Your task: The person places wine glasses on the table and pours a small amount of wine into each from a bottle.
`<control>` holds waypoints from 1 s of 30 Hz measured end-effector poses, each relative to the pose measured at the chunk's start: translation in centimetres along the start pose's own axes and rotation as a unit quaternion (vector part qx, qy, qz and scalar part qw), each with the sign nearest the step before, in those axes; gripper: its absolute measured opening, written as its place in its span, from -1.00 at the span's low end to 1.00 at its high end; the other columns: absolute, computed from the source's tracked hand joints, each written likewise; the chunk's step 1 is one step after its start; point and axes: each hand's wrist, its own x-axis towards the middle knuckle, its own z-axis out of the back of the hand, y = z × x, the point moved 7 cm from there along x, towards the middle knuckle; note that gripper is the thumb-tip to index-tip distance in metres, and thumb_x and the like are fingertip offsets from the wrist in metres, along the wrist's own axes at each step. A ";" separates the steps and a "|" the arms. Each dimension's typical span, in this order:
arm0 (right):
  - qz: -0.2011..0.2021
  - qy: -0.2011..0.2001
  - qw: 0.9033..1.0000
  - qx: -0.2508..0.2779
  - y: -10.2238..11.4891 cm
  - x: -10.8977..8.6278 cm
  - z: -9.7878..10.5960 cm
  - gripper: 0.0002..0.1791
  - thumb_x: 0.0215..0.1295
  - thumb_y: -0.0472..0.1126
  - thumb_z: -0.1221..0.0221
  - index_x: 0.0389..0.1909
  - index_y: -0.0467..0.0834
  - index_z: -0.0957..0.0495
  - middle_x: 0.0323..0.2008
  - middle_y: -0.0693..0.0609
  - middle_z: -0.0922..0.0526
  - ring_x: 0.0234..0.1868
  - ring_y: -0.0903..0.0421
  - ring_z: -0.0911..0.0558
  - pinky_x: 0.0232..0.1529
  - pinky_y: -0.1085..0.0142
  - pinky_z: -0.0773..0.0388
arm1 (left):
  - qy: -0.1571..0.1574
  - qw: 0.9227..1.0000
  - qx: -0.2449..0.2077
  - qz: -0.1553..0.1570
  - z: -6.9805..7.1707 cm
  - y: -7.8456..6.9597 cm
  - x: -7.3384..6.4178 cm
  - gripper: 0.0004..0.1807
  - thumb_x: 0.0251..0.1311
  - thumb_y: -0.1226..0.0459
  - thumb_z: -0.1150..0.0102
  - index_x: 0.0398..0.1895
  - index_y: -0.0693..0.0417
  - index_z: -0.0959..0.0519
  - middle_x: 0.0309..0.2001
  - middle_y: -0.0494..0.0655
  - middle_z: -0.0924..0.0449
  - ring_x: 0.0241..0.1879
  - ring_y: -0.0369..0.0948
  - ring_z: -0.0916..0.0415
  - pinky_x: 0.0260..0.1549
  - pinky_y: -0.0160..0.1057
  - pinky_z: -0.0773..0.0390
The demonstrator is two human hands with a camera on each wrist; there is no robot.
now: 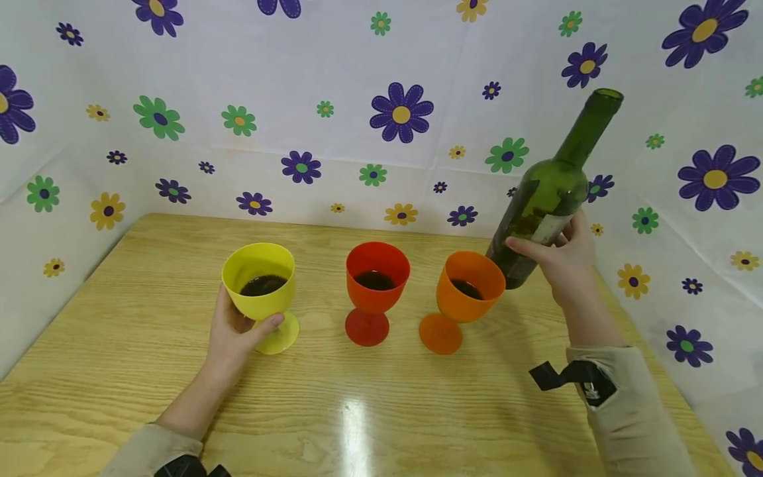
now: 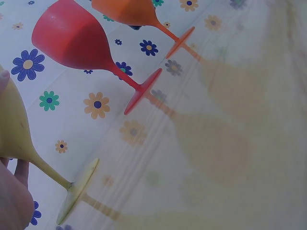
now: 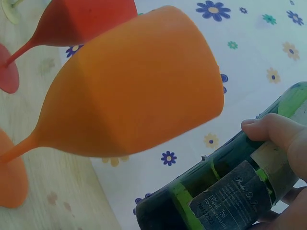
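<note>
On the left, my left hand [image 1: 232, 338] holds a yellow goblet [image 1: 268, 309], thumb in front near the stem and fingers behind the bowl. The goblet's foot stands on the table, and dark liquid shows inside. My right hand [image 1: 569, 255] grips a green glass wine bottle [image 1: 551, 189] round its labelled body. The bottle leans with its uncorked neck up and to the right, its base close beside the orange goblet [image 1: 461, 308]. Between the yellow and orange goblets stands a red goblet [image 1: 374, 301]. Both of these also contain dark liquid.
The goblets stand in a row on a light wooden table [image 1: 286, 411]. A white cloth [image 1: 334, 59] printed with flowers rises behind the table and along both sides. Black straps [image 1: 587, 381] circle the sleeves at the wrists.
</note>
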 end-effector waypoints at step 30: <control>-0.066 -0.152 0.986 -0.005 -7.6 -0.7 6.7 0.00 -0.03 -0.29 -0.45 0.38 0.26 -0.12 0.32 0.07 -0.25 0.30 0.06 -0.25 0.32 0.06 -0.22 | 0.003 1.000 0.006 -0.004 -0.1 -0.2 0.0 -0.12 -0.05 0.69 -0.22 0.37 0.16 -0.11 0.18 0.14 -0.26 0.09 -0.08 -0.34 0.15 -0.24 -0.38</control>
